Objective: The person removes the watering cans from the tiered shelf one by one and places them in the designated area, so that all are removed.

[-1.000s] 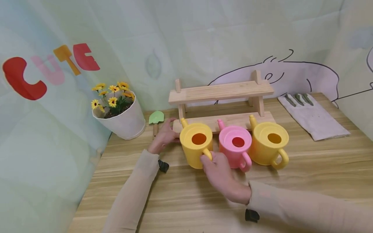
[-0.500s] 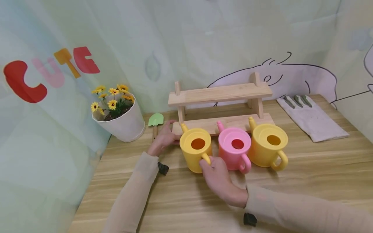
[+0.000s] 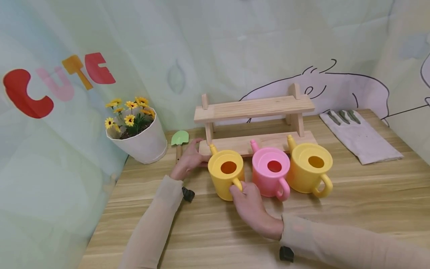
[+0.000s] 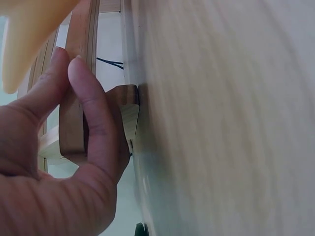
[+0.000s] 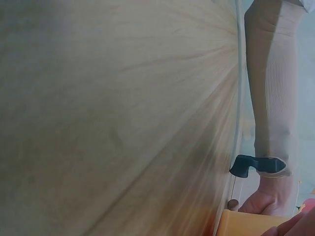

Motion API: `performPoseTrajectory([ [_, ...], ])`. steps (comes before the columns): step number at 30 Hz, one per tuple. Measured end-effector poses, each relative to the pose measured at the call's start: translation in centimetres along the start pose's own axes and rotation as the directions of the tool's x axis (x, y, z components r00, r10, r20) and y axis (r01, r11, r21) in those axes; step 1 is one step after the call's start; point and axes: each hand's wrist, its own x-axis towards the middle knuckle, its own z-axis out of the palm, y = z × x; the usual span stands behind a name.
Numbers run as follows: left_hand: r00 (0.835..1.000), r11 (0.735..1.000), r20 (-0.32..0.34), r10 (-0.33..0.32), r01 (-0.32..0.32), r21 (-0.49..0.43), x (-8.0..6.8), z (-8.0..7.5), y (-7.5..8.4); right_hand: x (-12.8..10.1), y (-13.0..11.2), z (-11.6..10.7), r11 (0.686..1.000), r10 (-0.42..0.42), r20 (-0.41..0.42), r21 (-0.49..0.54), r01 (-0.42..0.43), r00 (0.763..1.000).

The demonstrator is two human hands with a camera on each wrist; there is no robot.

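My right hand [image 3: 254, 207] pinches the handle of the left yellow watering can [image 3: 226, 183], which is upright in front of the wooden two-tier shelf [image 3: 262, 142]. Its spout points towards the shelf. My left hand [image 3: 190, 158] grips the left end of the shelf's lower board, with thumb and fingers on either side of that board [image 4: 74, 130] in the left wrist view. A pink watering can [image 3: 268, 179] and a second yellow watering can [image 3: 307, 173] stand to the right. In the right wrist view, only a bit of the held can [image 5: 248, 223] shows at the bottom edge.
At the back left stands a white pot [image 3: 144, 145] of yellow flowers. A green-bladed trowel [image 3: 180, 138] lies between pot and shelf. Pale gloves [image 3: 366, 144] with green fingertips lie at the right. A printed curtain [image 3: 235, 45] hangs behind the wooden table [image 3: 208, 235].
The left yellow watering can and my right hand have shifted slightly towards me. My left hand keeps its hold on the shelf. The whole head view has dropped a little.
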Motion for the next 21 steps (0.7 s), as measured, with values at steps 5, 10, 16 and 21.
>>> performPoseTrajectory([
  [5,1.0,1.0,-0.003,-0.007,0.007,0.01,0.0,0.0,0.1,0.4,0.6,0.4,0.999,0.026,-0.009,0.021,-0.025,1.0],
  [10,1.0,1.0,-0.002,-0.001,0.001,0.007,0.0,0.0,0.1,0.4,0.7,0.5,0.999,0.028,-0.012,0.035,-0.028,1.0],
  [16,1.0,1.0,-0.005,0.005,-0.005,0.0,-0.1,0.0,0.1,0.4,0.9,0.5,0.999,0.013,-0.002,0.049,-0.013,1.0],
  [21,1.0,1.0,0.003,0.009,-0.009,-0.022,-0.1,0.0,0.1,0.4,1.3,0.6,0.999,-0.021,-0.011,0.035,0.021,1.0],
])
